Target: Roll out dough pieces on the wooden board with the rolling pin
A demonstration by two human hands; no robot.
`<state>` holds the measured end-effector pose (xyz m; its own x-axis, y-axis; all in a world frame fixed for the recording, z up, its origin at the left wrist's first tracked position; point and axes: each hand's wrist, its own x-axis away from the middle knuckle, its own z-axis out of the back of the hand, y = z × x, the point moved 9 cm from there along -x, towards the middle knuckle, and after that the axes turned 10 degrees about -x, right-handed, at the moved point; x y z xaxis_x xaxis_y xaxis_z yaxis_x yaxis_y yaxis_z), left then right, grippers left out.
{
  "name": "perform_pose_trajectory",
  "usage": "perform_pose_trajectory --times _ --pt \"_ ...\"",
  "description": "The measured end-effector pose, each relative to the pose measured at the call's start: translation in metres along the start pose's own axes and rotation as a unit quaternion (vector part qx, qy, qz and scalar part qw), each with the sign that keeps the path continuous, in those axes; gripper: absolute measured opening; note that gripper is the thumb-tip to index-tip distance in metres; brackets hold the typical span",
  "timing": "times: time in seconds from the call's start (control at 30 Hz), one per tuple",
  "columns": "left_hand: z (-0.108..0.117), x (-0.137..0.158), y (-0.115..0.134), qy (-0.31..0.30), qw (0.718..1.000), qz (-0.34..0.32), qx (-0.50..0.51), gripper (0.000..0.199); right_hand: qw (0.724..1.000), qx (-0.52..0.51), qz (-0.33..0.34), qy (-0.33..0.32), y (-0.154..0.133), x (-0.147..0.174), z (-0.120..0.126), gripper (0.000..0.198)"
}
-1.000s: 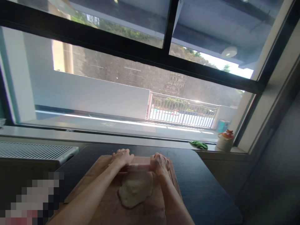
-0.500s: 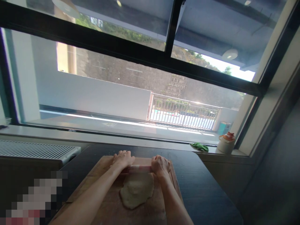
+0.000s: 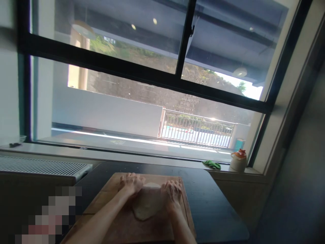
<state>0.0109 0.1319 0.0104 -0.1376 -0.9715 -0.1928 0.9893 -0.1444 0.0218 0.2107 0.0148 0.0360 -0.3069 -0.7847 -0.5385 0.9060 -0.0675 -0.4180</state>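
My left hand (image 3: 132,183) and my right hand (image 3: 172,192) press down on the two ends of a rolling pin (image 3: 152,191), with fingers curled over it. The pin is smeared by motion and its ends are hidden under the hands. It lies across a flat, pale sheet of dough (image 3: 146,208). A strip of dough shows beyond the pin, and the larger part lies on the near side. Beneath the dough is a wooden board (image 3: 122,227).
The board rests on a dark table (image 3: 215,210) against a window sill (image 3: 101,154). On the sill are a green cloth (image 3: 212,165) and a white jar with an orange-red top (image 3: 238,160). A white radiator (image 3: 45,166) stands at the left.
Both hands have brought the rolling pin from the far edge of the dough back onto it, towards me. Dough now shows beyond the pin. The camera view has tilted up slightly.
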Motion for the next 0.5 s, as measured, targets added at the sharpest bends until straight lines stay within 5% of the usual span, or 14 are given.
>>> perform_pose_trajectory --times 0.27,0.5 --pt "0.023 0.038 0.006 0.084 0.995 -0.021 -0.042 0.047 0.999 -0.023 0.028 0.017 -0.002 0.025 0.011 0.035" --pt "0.030 0.039 0.007 0.081 0.996 -0.016 -0.039 0.046 1.000 -0.016 0.013 0.015 0.001 0.019 0.006 0.035"
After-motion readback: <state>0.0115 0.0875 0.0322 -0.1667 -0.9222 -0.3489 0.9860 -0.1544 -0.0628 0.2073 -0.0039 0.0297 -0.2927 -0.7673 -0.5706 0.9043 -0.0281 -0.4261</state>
